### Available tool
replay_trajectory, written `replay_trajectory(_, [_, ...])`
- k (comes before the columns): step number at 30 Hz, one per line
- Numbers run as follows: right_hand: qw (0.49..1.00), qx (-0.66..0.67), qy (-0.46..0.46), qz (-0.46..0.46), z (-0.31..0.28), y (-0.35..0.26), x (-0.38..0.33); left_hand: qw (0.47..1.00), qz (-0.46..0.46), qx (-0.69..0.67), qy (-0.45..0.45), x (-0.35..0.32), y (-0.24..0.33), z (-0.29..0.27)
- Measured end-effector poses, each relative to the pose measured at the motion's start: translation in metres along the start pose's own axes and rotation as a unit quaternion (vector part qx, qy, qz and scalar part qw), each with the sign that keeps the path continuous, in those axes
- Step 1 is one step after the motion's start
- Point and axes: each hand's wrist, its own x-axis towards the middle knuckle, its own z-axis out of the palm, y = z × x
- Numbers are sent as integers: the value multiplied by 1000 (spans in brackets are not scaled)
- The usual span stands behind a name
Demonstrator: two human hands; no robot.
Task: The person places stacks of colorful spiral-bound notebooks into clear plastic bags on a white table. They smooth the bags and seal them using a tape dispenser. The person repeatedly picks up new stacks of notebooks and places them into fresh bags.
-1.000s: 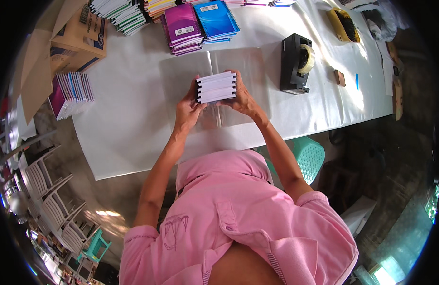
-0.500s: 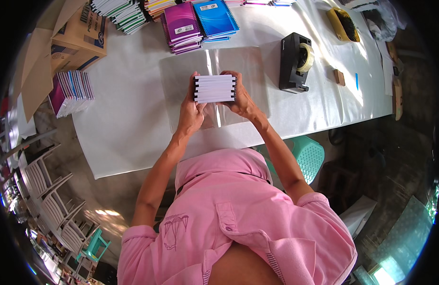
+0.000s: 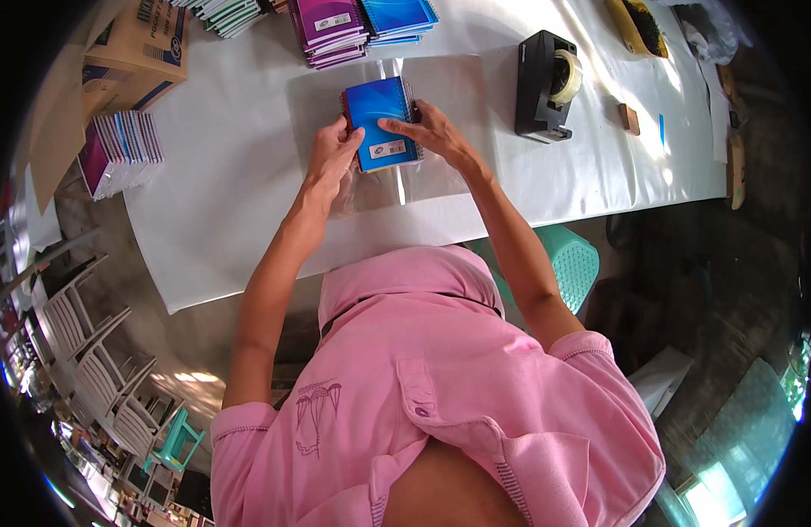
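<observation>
A stack of small spiral notebooks (image 3: 377,110) with a blue cover on top lies over a clear plastic sheet (image 3: 313,101) on the table. My left hand (image 3: 337,151) grips the stack's left side, its thumb at the cover's edge. From the right, my right hand (image 3: 430,134) holds the spiral side, with its thumb stretched across the blue cover. The fingers under and behind the stack are partly hidden, and so are most of the lower notebooks.
Purple notebooks (image 3: 329,22) and blue notebooks (image 3: 396,16) stand piled at the back. A black tape dispenser (image 3: 535,88) is to the right, near a small brown block (image 3: 629,119). At left are a cardboard box (image 3: 135,54) and a wrapped notebook bundle (image 3: 120,154).
The stack has turned from showing its page edges to lying with the blue cover up. Both hands have shifted their hold to its sides. The whole view has tilted slightly.
</observation>
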Motion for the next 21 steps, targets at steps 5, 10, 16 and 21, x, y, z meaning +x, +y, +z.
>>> replay_trajectory(5, [977, -183, 90, -69, 9, 18, -7, 998, -65, -12, 16, -4, 2, 7])
replay_trajectory(10, [993, -40, 101, -49, 12, 27, -5, 996, -83, -32, -26, -3, 0, 4])
replay_trajectory(16, [977, -69, 198, -46, -5, 49, -24, 994, -105, -20, -1, -4, 5, 5])
replay_trajectory(21, [880, -289, 345, 151, -31, 78, -51, 996, -73, -20, -37, -1, 1, -1])
